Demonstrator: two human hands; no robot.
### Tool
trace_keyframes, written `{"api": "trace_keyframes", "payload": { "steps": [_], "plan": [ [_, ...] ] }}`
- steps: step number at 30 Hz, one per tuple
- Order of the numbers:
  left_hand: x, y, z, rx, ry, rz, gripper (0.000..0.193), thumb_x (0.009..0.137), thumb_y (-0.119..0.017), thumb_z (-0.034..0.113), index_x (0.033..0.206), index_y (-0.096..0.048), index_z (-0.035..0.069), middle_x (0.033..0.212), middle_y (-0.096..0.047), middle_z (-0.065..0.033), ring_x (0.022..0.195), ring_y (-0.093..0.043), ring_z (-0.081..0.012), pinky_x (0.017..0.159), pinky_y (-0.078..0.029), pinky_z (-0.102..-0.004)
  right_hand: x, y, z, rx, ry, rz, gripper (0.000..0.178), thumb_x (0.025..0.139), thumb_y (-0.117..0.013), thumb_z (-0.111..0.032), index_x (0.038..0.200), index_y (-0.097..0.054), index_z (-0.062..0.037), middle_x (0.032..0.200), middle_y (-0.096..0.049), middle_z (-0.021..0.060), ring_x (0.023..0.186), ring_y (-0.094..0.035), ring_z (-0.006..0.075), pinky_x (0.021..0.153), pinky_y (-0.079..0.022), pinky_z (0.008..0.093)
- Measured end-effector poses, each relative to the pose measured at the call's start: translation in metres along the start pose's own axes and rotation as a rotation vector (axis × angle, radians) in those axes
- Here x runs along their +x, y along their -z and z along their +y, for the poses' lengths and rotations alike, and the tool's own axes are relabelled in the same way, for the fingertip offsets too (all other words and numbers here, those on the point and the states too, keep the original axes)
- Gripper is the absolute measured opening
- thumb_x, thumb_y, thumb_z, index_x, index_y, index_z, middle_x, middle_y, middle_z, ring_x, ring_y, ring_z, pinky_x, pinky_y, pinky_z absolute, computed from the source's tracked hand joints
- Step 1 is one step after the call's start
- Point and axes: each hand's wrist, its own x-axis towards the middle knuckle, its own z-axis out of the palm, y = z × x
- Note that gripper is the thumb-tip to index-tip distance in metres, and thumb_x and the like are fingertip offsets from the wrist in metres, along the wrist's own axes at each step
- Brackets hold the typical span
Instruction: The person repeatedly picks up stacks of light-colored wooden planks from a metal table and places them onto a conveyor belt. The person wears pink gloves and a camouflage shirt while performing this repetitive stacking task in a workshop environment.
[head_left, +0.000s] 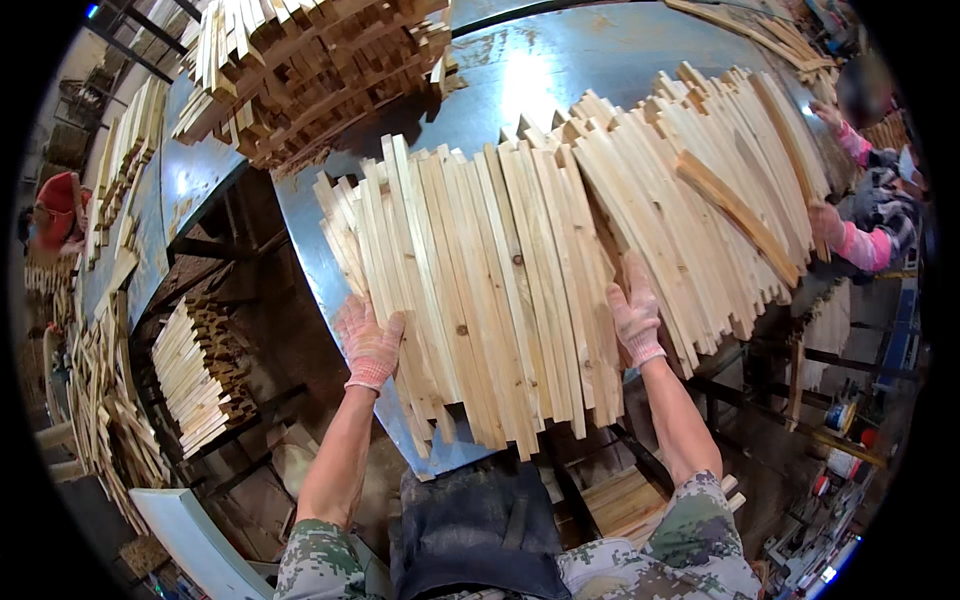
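Note:
A row of pale wooden strips (470, 290) lies side by side on a blue metal table (325, 265), their ends uneven. My left hand (370, 342), in a pale glove with a pinkish cuff, rests flat against the row's left side with fingers spread. On the other side, my right hand (637, 312), gloved alike, has its fingers stretched along a narrow gap, thumb apart. Beyond that gap a second row of strips (690, 220) fans out to the right. One darker, loose strip (738, 215) lies slantwise across it.
A tall stack of strips (310, 80) stands at the far left of the table. Another person's pink sleeve (865, 245) and gloved hand (826, 224) reach the right row's edge. More strips (195, 380) are piled low on the left. A pale panel (195, 540) leans at lower left.

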Motion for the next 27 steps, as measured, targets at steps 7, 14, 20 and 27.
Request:
{"api": "trace_keyframes", "payload": {
  "steps": [7,14,20,27],
  "plan": [
    [-0.004,0.025,0.048,-0.634,0.158,-0.093,0.084,0.1,-0.068,0.039,0.166,-0.033,-0.001,0.16,-0.043,-0.0256,0.145,-0.043,-0.0384,0.121,-0.034,-0.0475,0.004,-0.042,-0.001,0.373,-0.131,-0.061,0.079,0.096,-0.069,-0.018,0.165,-0.037,0.0042,0.165,-0.046,0.0258,0.153,-0.046,0.0338,0.125,-0.037,0.0402],
    [-0.015,0.032,0.055,-1.324,0.333,-0.106,0.08,0.098,-0.076,0.007,0.165,-0.032,0.004,0.141,-0.063,-0.0142,0.124,-0.064,-0.0248,0.104,-0.056,-0.0392,0.006,-0.029,-0.024,0.769,-0.391,-0.02,0.083,0.097,-0.071,-0.017,0.166,-0.032,0.0072,0.167,-0.042,0.0223,0.154,-0.042,0.0276,0.127,-0.033,0.0373],
    [0.006,0.024,0.027,-1.362,0.427,-0.32,0.068,0.09,-0.083,0.008,0.149,-0.049,0.003,0.125,-0.071,-0.0107,0.107,-0.071,-0.02,0.092,-0.061,-0.0377,0.022,-0.024,-0.052,0.859,-0.581,-0.197,0.083,0.095,-0.071,-0.009,0.168,-0.032,0.0004,0.132,-0.066,0.0096,0.11,-0.066,0.0175,0.096,-0.055,0.0328],
    [-0.009,0.041,0.033,-1.407,0.419,-0.351,0.068,0.085,-0.089,0.012,0.143,-0.055,0.003,0.119,-0.073,-0.0087,0.097,-0.072,-0.0172,0.087,-0.062,-0.0358,0.009,-0.022,-0.093,0.833,-0.666,-0.271,0.068,0.089,-0.071,0.001,0.154,-0.049,-0.0048,0.121,-0.068,0.0044,0.096,-0.066,0.0152,0.082,-0.055,0.0307]
  ]
}}
